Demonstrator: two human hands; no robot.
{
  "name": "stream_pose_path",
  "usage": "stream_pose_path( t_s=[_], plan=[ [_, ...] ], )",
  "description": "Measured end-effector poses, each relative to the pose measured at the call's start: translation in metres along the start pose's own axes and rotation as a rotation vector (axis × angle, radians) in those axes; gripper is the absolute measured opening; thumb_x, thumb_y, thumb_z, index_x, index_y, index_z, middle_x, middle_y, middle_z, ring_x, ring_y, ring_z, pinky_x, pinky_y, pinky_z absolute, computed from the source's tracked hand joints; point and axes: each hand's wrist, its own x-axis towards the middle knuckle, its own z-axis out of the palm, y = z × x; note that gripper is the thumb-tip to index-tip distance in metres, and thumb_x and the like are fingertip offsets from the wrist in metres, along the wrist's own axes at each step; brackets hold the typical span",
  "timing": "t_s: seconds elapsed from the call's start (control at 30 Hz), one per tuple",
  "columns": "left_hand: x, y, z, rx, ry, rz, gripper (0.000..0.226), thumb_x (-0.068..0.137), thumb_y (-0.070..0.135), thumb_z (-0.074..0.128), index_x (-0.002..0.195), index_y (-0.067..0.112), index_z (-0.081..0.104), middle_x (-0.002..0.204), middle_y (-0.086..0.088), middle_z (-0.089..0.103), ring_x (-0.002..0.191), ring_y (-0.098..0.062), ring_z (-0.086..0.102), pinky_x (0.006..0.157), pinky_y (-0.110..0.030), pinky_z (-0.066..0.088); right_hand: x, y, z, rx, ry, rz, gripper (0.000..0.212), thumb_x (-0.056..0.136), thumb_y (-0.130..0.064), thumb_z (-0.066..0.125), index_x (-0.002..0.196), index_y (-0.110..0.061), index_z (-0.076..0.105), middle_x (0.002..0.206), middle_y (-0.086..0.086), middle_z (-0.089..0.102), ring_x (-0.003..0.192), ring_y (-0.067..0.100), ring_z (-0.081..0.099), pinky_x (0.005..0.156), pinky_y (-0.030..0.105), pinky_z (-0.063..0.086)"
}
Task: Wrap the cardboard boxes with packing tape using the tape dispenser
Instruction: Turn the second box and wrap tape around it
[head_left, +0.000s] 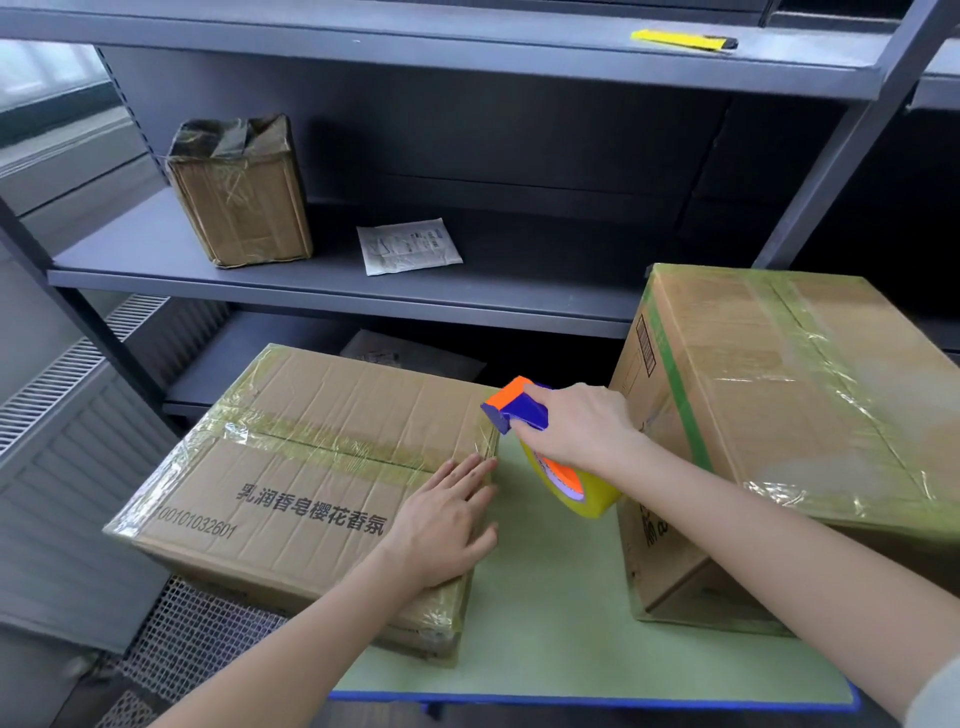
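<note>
So, the left hand (444, 525) is lying flat with straight fingers on the right end of the flat box (311, 467), pressing on its top near the edge, not gripping anything. The right hand (576, 428) is wrapped round the orange and blue tape dispenser (519, 408), holding it in the gap between the two boxes. The yellowish tape roll (587, 501) hangs below the hand, low over the green table (561, 597); can't tell if it touches. Both boxes sit on that table, the flat one on the left with printed text on top and the tall box (805, 415) on the right, both with shiny tape bands on them. Behind them a grey shelf (130, 244) carries a small box (241, 202) wrapped in tape and a white packet (408, 246). A yellow knife (685, 40) lies on the board above.
</note>
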Motion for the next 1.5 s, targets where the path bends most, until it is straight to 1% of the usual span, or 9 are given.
stream_pose_path(
  t_s=[0.23, 0.37, 0.5, 0.67, 0.93, 1.1, 1.2, 1.33, 1.5],
  plan=[
    [0.000, -0.009, -0.007, -0.142, -0.125, 0.012, 0.083, 0.076, 0.048, 0.005, 0.149, 0.013, 0.022, 0.156, 0.005, 0.004, 0.144, -0.007, -0.004, 0.112, -0.018, -0.014, -0.004, -0.029, -0.002, 0.098, 0.180, -0.024, 0.049, 0.100, -0.043, 0.026, 0.148, -0.038, 0.024, 0.104, 0.014, 0.053, 0.091, 0.033, 0.057, 0.066, 0.032, 0.033],
    [-0.028, -0.036, -0.022, -0.297, -0.020, -0.006, 0.077, 0.079, 0.043, 0.010, 0.146, 0.010, 0.033, 0.153, 0.003, 0.023, 0.141, -0.006, 0.018, 0.107, -0.005, -0.002, -0.004, -0.057, 0.005, 0.084, 0.196, -0.104, 0.055, 0.101, -0.042, 0.032, 0.150, -0.036, 0.010, 0.110, 0.015, 0.048, 0.098, 0.031, 0.052, 0.069, 0.033, 0.030],
    [-0.059, -0.082, -0.023, -0.143, 0.099, -0.206, 0.063, 0.086, 0.033, 0.022, 0.137, 0.005, 0.046, 0.143, -0.011, 0.043, 0.135, -0.027, 0.039, 0.113, -0.034, 0.012, 0.000, -0.087, 0.023, 0.069, 0.306, -0.164, 0.060, 0.098, -0.039, 0.044, 0.150, -0.035, 0.015, 0.110, 0.016, 0.050, 0.098, 0.032, 0.051, 0.075, 0.036, 0.036],
    [-0.092, -0.133, -0.043, 0.015, 0.035, -0.612, 0.056, 0.100, 0.033, 0.033, 0.150, 0.012, 0.019, 0.156, -0.010, 0.016, 0.145, -0.028, 0.009, 0.116, -0.043, -0.003, 0.014, -0.130, 0.046, 0.094, 0.420, -0.204, 0.072, 0.059, -0.037, 0.088, 0.125, -0.030, 0.061, 0.070, 0.008, 0.053, 0.060, 0.025, 0.053, 0.055, 0.029, 0.043],
    [-0.124, -0.166, -0.051, 0.085, -0.068, -0.732, 0.058, 0.100, 0.044, 0.025, 0.150, 0.018, 0.018, 0.158, -0.005, 0.009, 0.146, -0.024, 0.005, 0.113, -0.059, 0.001, 0.027, -0.183, 0.055, 0.152, 0.360, -0.203, 0.082, 0.041, -0.036, 0.095, 0.118, -0.025, 0.067, 0.068, 0.005, 0.052, 0.058, 0.022, 0.053, 0.055, 0.026, 0.047],
    [-0.128, -0.185, -0.055, 0.064, -0.091, -0.782, 0.060, 0.094, 0.057, 0.029, 0.148, 0.031, 0.020, 0.158, -0.004, 0.007, 0.145, -0.025, 0.004, 0.107, -0.065, 0.014, 0.012, -0.192, 0.067, 0.123, 0.362, -0.156, 0.097, 0.047, -0.015, 0.092, 0.134, -0.017, 0.049, 0.101, 0.018, 0.061, 0.098, 0.037, 0.061, 0.089, 0.044, 0.051],
    [-0.127, -0.185, -0.054, 0.074, -0.073, -0.797, 0.061, 0.093, 0.060, 0.030, 0.146, 0.033, 0.023, 0.157, -0.003, 0.012, 0.144, -0.027, 0.010, 0.103, -0.052, 0.031, -0.007, -0.199, 0.073, 0.115, 0.319, -0.250, 0.089, 0.052, -0.033, 0.089, 0.131, -0.016, 0.054, 0.130, 0.024, 0.053, 0.127, 0.041, 0.044, 0.111, 0.049, 0.029],
    [-0.126, -0.184, -0.050, 0.094, -0.049, -0.807, 0.060, 0.093, 0.060, 0.030, 0.145, 0.031, 0.027, 0.156, -0.005, 0.014, 0.142, -0.029, 0.014, 0.098, -0.050, 0.034, -0.030, -0.211, 0.073, 0.126, 0.124, -0.286, 0.067, 0.070, -0.064, 0.058, 0.120, -0.021, 0.066, 0.141, 0.025, 0.042, 0.133, 0.035, 0.040, 0.111, 0.041, 0.021],
    [-0.126, -0.181, -0.050, 0.085, -0.048, -0.814, 0.060, 0.092, 0.061, 0.031, 0.144, 0.032, 0.028, 0.156, -0.005, 0.016, 0.140, -0.031, 0.016, 0.098, -0.050, 0.034, -0.041, -0.213, 0.069, 0.086, -0.215, -0.314, 0.095, 0.083, -0.075, 0.035, 0.153, -0.019, 0.004, 0.157, 0.017, -0.007, 0.146, 0.029, -0.008, 0.118, 0.041, -0.006]
  ],
)
